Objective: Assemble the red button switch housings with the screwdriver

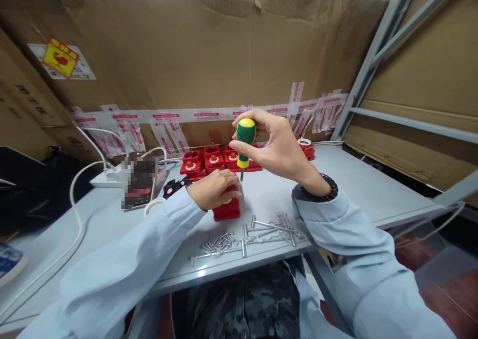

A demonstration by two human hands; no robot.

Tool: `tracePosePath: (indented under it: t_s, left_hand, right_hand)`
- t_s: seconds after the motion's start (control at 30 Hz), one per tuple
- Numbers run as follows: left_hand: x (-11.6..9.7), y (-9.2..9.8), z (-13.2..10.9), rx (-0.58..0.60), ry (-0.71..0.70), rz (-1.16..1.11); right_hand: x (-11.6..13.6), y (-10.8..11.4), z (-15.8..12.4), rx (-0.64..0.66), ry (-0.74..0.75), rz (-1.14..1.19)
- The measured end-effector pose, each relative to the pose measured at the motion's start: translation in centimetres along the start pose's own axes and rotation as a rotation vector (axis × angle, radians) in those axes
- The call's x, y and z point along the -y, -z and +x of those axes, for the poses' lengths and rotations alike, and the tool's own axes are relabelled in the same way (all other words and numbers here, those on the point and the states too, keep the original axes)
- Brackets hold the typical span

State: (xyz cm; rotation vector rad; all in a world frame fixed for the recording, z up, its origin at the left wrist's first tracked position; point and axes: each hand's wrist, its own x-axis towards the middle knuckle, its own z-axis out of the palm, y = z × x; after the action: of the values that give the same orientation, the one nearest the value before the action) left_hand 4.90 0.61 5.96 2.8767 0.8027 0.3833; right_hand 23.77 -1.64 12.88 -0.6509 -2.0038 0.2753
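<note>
My right hand point(274, 145) grips a green and yellow screwdriver point(246, 131) by its handle, fingers on one side and thumb on the other. The screwdriver stands nearly upright, its short shaft pointing down beside my left hand point(218, 188). That left hand is closed over the top of a red block-like part point(226, 210) on the table, hiding most of it. Whether the screwdriver's tip touches the red part I cannot tell. Behind my hands, several similar red parts point(213, 161) stand in a row, with round openings and white markings.
Loose screws point(220, 242) and metal T-shaped pieces point(261, 234) lie near the front edge of the grey table point(358, 179). At left are a phone point(144, 189), a white cable point(76, 194) and a power strip point(106, 177). Tall cardboard point(194, 50) stands behind.
</note>
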Motion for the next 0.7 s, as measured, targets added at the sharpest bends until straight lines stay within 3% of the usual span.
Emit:
tracePosePath:
  t_s: [0.07,0.17,0.3,0.43,0.53,0.7]
  left_hand:
    - [-0.6,0.9,-0.6,-0.008,0.03,-0.019]
    - [-1.9,1.5,-1.9,0.141,0.104,-0.101]
    - [-3.0,-0.1,-3.0,0.349,0.084,-0.201]
    - [-3.1,-1.9,-2.9,0.424,0.1,-0.222]
    - [-3.2,-1.3,-2.7,0.38,0.076,-0.232]
    - [-1.3,2.3,-3.9,0.109,0.117,-0.092]
  right_hand:
    - [0.0,0.0,0.0,-0.012,0.0,0.005]
    - [-0.1,0.0,0.0,-0.015,0.006,0.014]
    - [0.0,-0.3,0.0,0.023,0.004,0.012]
    - [0.2,-0.4,-0.1,0.023,0.041,-0.002]
    - [0.2,-0.7,-0.2,0.022,0.048,-0.004]
    - [-0.4,-2.2,-0.4,0.029,0.003,0.058]
